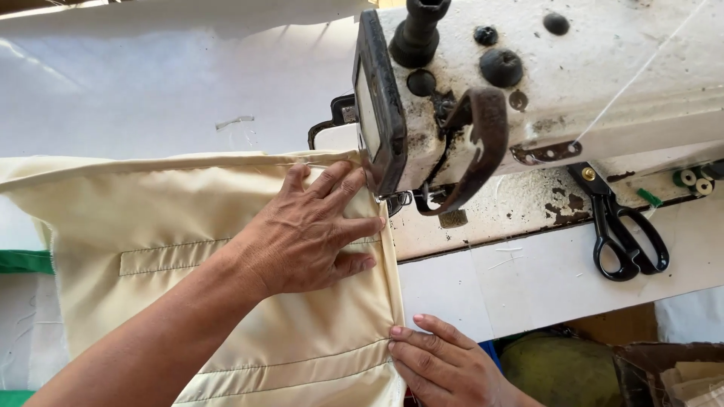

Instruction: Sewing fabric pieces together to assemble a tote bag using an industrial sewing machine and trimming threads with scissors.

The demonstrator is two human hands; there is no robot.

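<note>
A cream fabric piece [151,226] with stitched seams lies flat on the white table, its right folded edge running toward the sewing machine [573,68]. My left hand [309,230] presses flat on the fabric, fingers spread, fingertips close to the machine's needle area [400,200]. My right hand [441,362] sits at the lower edge, fingertips touching the folded hem of the fabric. The needle itself is hidden behind the machine head.
Black scissors [626,234] lie on the machine bed at the right. Green thread bobbins [690,181] sit behind them. A white table surface [151,90] extends at the back left. Green cloth [23,261] shows at the left edge; a cardboard box [671,373] stands lower right.
</note>
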